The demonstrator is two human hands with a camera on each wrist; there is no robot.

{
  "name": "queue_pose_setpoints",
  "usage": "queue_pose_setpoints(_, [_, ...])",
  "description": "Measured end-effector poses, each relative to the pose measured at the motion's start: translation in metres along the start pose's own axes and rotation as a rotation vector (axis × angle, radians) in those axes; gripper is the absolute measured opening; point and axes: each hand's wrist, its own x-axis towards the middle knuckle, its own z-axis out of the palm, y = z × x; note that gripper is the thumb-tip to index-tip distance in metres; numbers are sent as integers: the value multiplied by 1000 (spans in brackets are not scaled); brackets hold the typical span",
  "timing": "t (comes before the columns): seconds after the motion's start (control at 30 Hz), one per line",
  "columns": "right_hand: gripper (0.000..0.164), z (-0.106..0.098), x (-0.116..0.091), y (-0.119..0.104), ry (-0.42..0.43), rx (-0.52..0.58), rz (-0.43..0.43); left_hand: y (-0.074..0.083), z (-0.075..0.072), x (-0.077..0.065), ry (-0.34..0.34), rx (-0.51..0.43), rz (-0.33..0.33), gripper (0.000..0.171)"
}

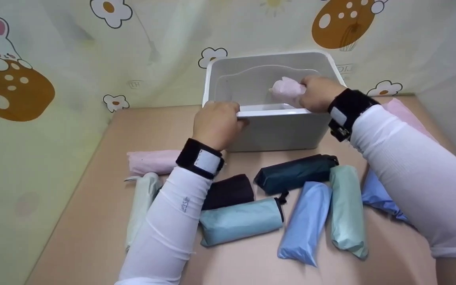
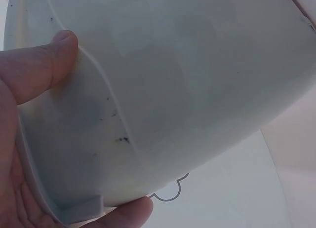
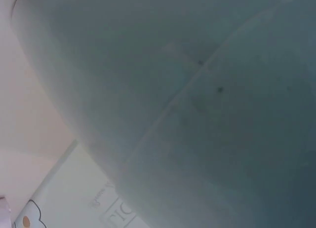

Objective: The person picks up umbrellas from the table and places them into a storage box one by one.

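A light grey plastic bin [image 1: 273,132] stands at the back of the table, its opening tilted toward me. My left hand [image 1: 216,123] grips the front left of its rim. In the left wrist view the thumb [image 2: 61,53] lies against the bin's wall [image 2: 187,90], with fingertips at the rim below. My right hand [image 1: 320,93] holds a pink folded umbrella [image 1: 287,90] at the bin's opening; the fingers hide its near end. Only the bin's wall [image 3: 163,90] fills most of the right wrist view, without the hand.
Several folded umbrellas lie in front: teal [image 1: 242,221], blue [image 1: 306,221], green [image 1: 347,209], dark green [image 1: 297,172], dark maroon [image 1: 230,192], pale green [image 1: 144,202] and pink [image 1: 152,161]. A blue one [image 1: 382,194] is partly under my right sleeve. A patterned curtain [image 1: 164,71] hangs behind.
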Motion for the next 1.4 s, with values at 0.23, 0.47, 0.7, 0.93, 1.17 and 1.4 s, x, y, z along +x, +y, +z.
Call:
queue_pose_setpoints(0.23, [54, -1, -1, -1, -73, -31, 9, 1, 1, 0, -7, 0, 0, 28])
queue_pose_setpoints(0.47, [53, -2, -3, -1, -72, -95, -26, 2, 1, 0, -20, -9, -7, 25])
queue_pose_setpoints(0.7, [50, -3, -4, -2, -86, -95, -24, 2, 1, 0, -17, -14, -5, 26])
queue_pose_setpoints(0.93, [47, -1, -5, -1, -54, -66, -23, 2, 2, 1, -20, -13, -3, 27])
queue_pose_setpoints(1.17, [45, 1, -7, 1, -12, 25, 22, 3, 2, 1, -12, -6, 0, 28])
queue_pose_setpoints(1.4, [39, -1, -18, 2, 207, 193, -48, -2, 0, 1, -14, 12, -2, 26])
